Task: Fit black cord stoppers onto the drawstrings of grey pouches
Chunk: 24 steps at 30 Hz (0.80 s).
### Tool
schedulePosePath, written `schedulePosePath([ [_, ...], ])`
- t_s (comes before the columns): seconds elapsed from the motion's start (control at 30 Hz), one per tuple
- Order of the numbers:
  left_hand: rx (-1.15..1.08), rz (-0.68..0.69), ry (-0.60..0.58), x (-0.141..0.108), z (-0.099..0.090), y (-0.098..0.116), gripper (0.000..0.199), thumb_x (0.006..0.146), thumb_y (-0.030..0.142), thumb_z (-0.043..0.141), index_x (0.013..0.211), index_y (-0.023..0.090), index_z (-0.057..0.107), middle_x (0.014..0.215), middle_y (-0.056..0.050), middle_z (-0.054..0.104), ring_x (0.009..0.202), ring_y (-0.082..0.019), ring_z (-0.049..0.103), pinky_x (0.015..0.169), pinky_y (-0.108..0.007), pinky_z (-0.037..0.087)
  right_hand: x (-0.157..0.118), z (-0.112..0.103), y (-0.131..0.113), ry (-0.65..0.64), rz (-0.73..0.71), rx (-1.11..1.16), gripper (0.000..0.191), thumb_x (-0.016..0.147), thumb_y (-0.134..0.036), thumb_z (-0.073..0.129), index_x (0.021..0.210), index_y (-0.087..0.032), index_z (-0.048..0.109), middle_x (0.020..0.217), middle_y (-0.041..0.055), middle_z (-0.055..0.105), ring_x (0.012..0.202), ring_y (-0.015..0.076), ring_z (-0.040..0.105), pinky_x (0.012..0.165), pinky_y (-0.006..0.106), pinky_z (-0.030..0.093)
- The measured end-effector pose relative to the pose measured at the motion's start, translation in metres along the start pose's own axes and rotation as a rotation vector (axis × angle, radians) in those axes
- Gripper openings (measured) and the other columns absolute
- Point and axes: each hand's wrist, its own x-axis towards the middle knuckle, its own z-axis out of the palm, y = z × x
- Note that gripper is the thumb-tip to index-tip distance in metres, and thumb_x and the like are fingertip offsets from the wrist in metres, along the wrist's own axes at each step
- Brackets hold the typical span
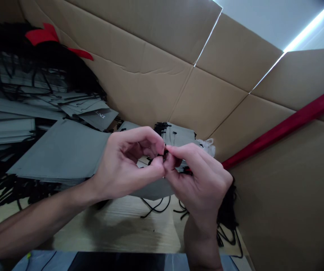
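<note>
And here we are, fingertip to fingertip! My left hand [130, 162] has thumb and forefinger pinched on a bit of black cord [165, 152], and my right hand [198, 175] grips the same bit from the other side, its fingers curled in. Most of the cord is hidden by my fingers, raised over the middle of the table [125, 233]. Just below lies a grey panel [154, 190], with loose black strands [160, 207] toward the near edge. Over on the left side, a big grey stack [60, 146], black cords spilling from it, and a red strip [41, 35] on the dark heap [74, 73] behind! Back at the far edge, a smaller grey pile [180, 134] with clear plastic [209, 146] just beside it. And by the right edge, a black bundle [228, 210], its ends trailing toward the near right corner!
</note>
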Motion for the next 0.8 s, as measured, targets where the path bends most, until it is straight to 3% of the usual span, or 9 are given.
schedulePosePath([
  [0.1,-0.053,-0.014,-0.061,0.001,-0.003,0.0,0.012,0.082,0.008,0.076,0.088,0.019,0.073,0.084,0.003,0.075,0.071,-0.008,0.07,0.065,-0.014,0.061,0.002,-0.005,0.001,-0.031,0.029,0.031,0.021,0.106,-0.009,0.069,0.099,-0.026,0.079,0.083,-0.0008,0.08,0.07,0.0152,0.072,0.071,0.03,0.064],
  [0.23,-0.024,-0.089,-0.221,0.003,-0.009,0.0,0.018,0.096,0.016,0.076,0.115,0.018,0.075,0.098,0.0,0.079,0.085,-0.011,0.075,0.077,-0.018,0.065,0.001,-0.016,0.011,-0.008,0.144,0.063,0.015,0.102,-0.012,0.074,0.101,-0.026,0.079,0.089,-0.0002,0.083,0.073,0.0171,0.076,0.072,0.033,0.065],
  [0.37,0.141,-0.141,-0.378,0.005,-0.013,-0.002,0.019,0.11,0.022,0.063,0.105,0.017,0.08,0.091,0.0,0.078,0.081,-0.01,0.069,0.069,-0.016,0.055,0.001,-0.027,0.022,-0.043,0.261,0.103,0.015,0.1,-0.012,0.075,0.105,-0.026,0.081,0.093,-0.0001,0.083,0.078,0.0187,0.077,0.074,0.036,0.063],
  [0.53,0.177,-0.131,-0.325,0.003,-0.012,-0.002,0.02,0.113,0.024,0.06,0.103,0.018,0.076,0.084,0.002,0.073,0.077,-0.01,0.065,0.068,-0.018,0.053,0.003,-0.037,0.028,-0.174,0.347,0.267,0.02,0.104,-0.011,0.073,0.108,-0.027,0.084,0.093,-0.0024,0.083,0.079,0.0148,0.078,0.075,0.03,0.062],
  [0.7,0.162,-0.111,-0.313,0.0,-0.009,-0.001,0.019,0.114,0.021,0.058,0.107,0.019,0.075,0.093,0.002,0.075,0.083,-0.01,0.067,0.072,-0.018,0.052,0.003,-0.04,0.029,-0.321,0.368,0.548,0.039,0.096,-0.013,0.089,0.131,-0.027,0.08,0.11,0.0,0.085,0.095,0.0172,0.08,0.085,0.028,0.067],
  [0.8,0.15,-0.158,-0.32,-0.002,-0.008,0.001,0.021,0.117,0.025,0.056,0.108,0.021,0.075,0.094,0.002,0.074,0.084,-0.011,0.066,0.072,-0.02,0.052,0.003,-0.043,0.032,-0.346,0.359,0.542,0.026,0.097,-0.011,0.089,0.116,-0.028,0.081,0.103,-0.0024,0.084,0.087,0.0135,0.078,0.08,0.024,0.066],
])
